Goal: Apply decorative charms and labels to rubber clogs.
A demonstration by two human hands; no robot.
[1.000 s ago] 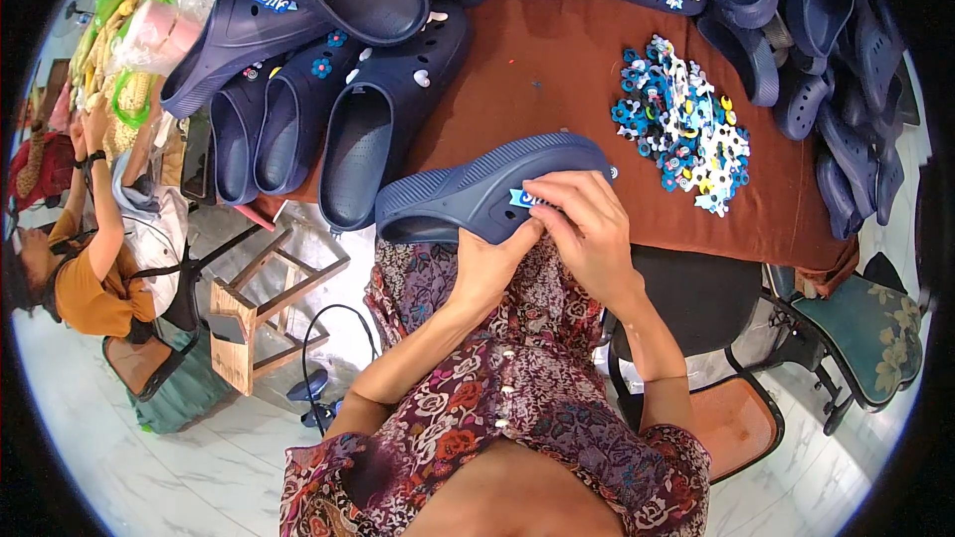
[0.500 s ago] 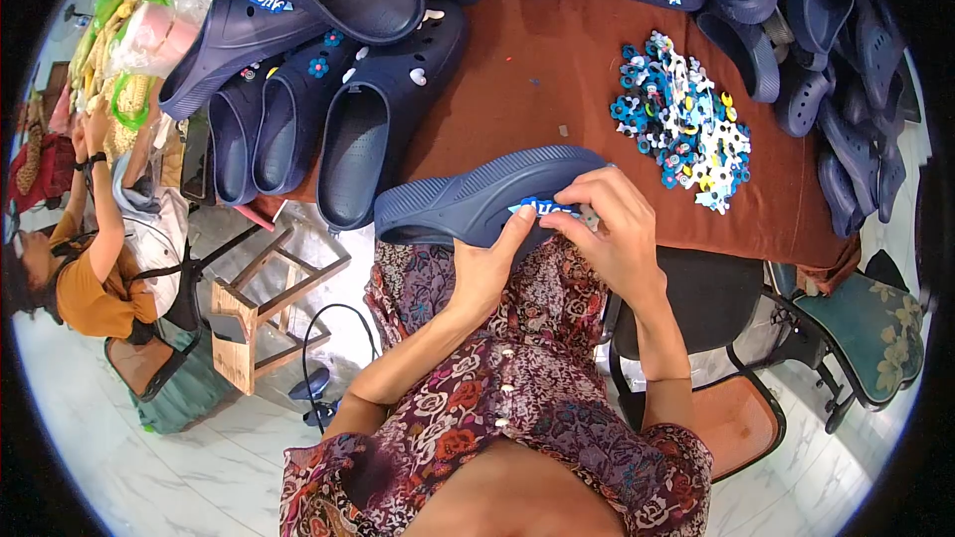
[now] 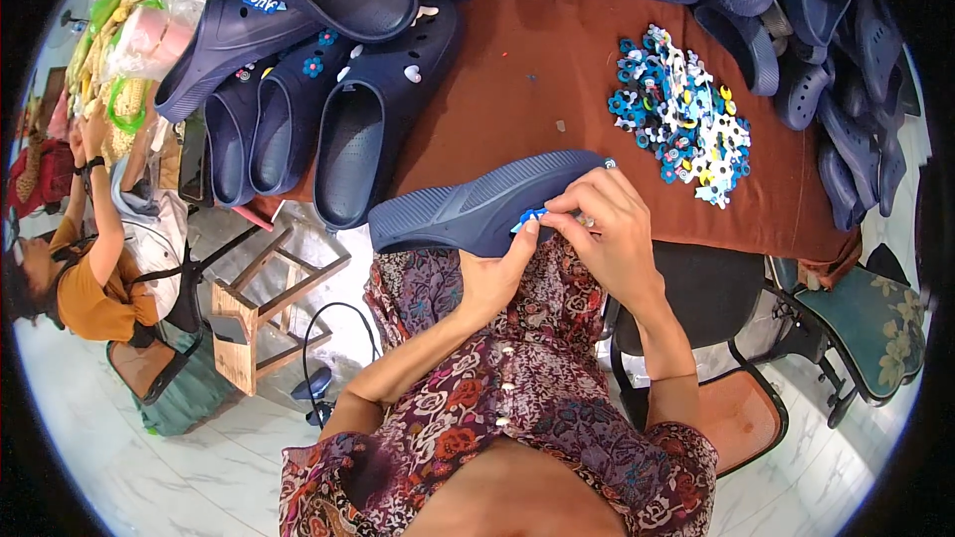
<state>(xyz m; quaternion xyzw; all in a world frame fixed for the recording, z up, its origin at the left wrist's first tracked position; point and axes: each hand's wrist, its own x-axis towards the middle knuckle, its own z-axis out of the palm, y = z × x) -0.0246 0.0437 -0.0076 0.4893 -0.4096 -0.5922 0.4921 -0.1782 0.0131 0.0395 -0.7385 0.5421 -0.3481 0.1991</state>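
A navy foam clog is held on its side at the near edge of the table, its ridged sole edge facing up. My left hand grips it from below, with the thumb up against a blue-and-white shoe charm on its side. Thumb and forefinger of my right hand pinch that charm from the right, covering much of it. To the right lies a loose pile of small blue, white, black and yellow charms.
Finished-looking navy clogs with flower and heart charms stand at the left; more navy clogs heap along the right. A brown cloth covers the table. A wooden stool, chairs and another person are around it.
The clog has rolled in my hands, so more of its sole edge shows and its opening is turned away. Both hands still hold it, and less of the charm is visible.
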